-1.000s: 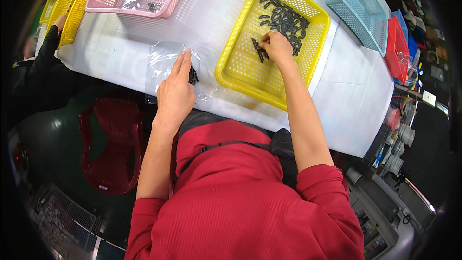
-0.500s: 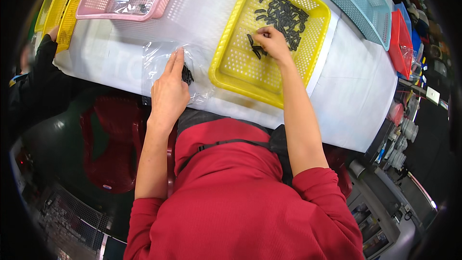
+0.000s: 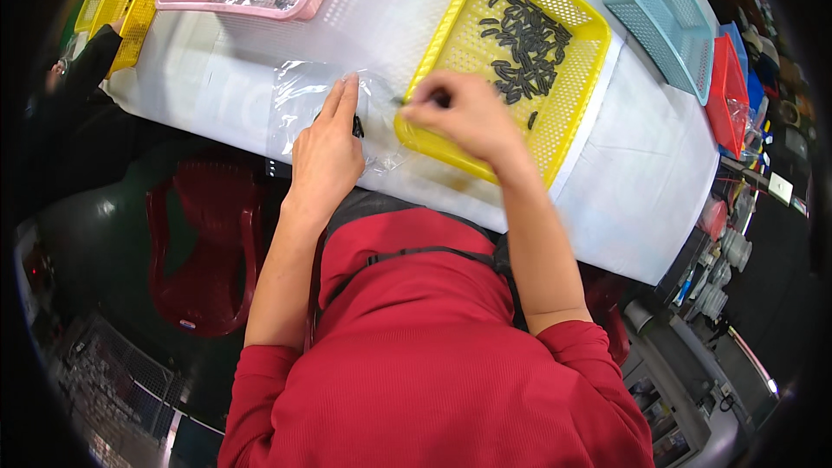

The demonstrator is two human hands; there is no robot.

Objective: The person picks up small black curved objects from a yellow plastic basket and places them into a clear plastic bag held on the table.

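My left hand lies over a clear plastic bag on the table, with two fingers stretched out flat. A few small black pieces show beside those fingers, partly hidden by the hand. My right hand, blurred by motion, is curled above the left wall of a yellow perforated basket. Something dark shows between its fingers, and a dark smear lies at the fingertips; these look like black pieces. Many short, slightly curved black pieces lie loose in the basket, mostly toward its far right.
A pink basket with bagged items stands at the far left. Yellow baskets sit beyond it, near another person's dark sleeve. To the right are a light-blue basket and a red bin. An empty red chair stands below left.
My right hand has lifted from inside the yellow basket and swung left toward the bag. The small group of pieces under it is gone from that spot. My left hand still rests on the bag.
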